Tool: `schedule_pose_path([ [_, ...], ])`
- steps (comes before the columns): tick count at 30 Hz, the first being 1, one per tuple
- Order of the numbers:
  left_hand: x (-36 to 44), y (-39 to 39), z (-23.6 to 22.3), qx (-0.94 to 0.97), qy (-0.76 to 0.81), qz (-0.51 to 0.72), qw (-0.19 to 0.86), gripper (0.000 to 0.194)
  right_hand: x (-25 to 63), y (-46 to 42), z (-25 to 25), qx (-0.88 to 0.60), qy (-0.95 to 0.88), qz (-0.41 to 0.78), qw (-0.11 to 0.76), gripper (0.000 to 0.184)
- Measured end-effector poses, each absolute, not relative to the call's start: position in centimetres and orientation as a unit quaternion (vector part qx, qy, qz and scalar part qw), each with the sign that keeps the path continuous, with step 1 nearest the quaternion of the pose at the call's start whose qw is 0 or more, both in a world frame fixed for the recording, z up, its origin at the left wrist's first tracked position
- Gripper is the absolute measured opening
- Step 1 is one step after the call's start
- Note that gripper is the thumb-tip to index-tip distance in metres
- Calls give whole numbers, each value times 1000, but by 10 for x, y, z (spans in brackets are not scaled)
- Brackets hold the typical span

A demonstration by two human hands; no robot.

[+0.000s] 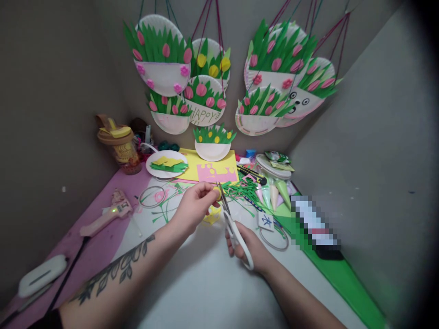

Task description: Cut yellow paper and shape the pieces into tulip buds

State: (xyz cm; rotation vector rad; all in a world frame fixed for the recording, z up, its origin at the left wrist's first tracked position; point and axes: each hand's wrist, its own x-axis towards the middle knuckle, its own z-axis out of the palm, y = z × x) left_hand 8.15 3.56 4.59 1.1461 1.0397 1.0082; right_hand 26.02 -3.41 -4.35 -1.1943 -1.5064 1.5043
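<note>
Between its thumb and fingers, my left hand [200,199] pinches a small piece of yellow paper [217,193]. My right hand [247,244] grips white-handled scissors [236,235], whose blades point up and away, right beside the yellow piece. Whether the blades touch the paper I cannot tell. Under my left fingers lie yellow paper scraps [212,214] on the white tabletop. Farther back sit pink paper with cut-out gaps [217,173] and a yellow sheet [190,168] beneath it.
A paper plate [151,165] holds green and yellow paper pieces. Green paper strips [242,192] are heaped behind the scissors. A pink glue gun [109,214] and a lidded cup [120,146] stand left. Right are piping bags [274,196] and a phone [315,224]. Paper-plate baskets [212,151] hang behind.
</note>
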Motion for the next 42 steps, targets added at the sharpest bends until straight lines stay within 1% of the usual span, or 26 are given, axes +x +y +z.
schedule_pose_path([
  [8,82,34,48,504,457,427,595,21,259,-33,-45,-463,-583,572,345,47],
  [18,82,35,46,508,447,427,600,18,260,-33,-47,-463,-585,571,341,52],
  [36,81,36,47,530,439,429,585,18,259,-34,-42,-477,-568,581,334,36],
  [42,80,37,48,538,445,422,579,18,261,-33,-43,-475,-572,578,336,35],
])
